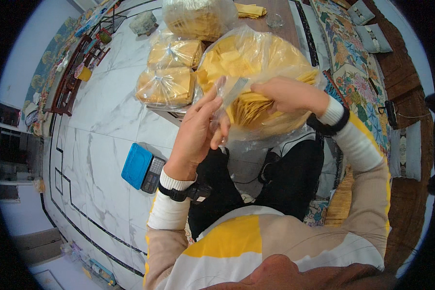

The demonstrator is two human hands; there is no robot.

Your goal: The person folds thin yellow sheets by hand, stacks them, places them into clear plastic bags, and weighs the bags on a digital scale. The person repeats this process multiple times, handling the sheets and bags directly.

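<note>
A large clear plastic bag (295,60) full of thin yellow sheets lies in front of me, its mouth toward my body. My left hand (200,128) is at the near left of it, fingers curled round a piece of clear plastic. My right hand (290,94) reaches over the near side with fingers closed; thumb and forefinger pinch the clear plastic near a greyish printed strip (238,87). Below the right hand, a fanned stack of yellow sheets (249,110) shows its edges. Whether the right fingers also hold sheets is hidden.
Two tied clear bags of yellow sheets, a nearer bag (164,87) and a farther bag (176,52), sit at the left. Behind stands a bigger filled bag (198,19). A blue-topped scale (140,166) rests on the marble floor. A glass ashtray (274,20) is on the table.
</note>
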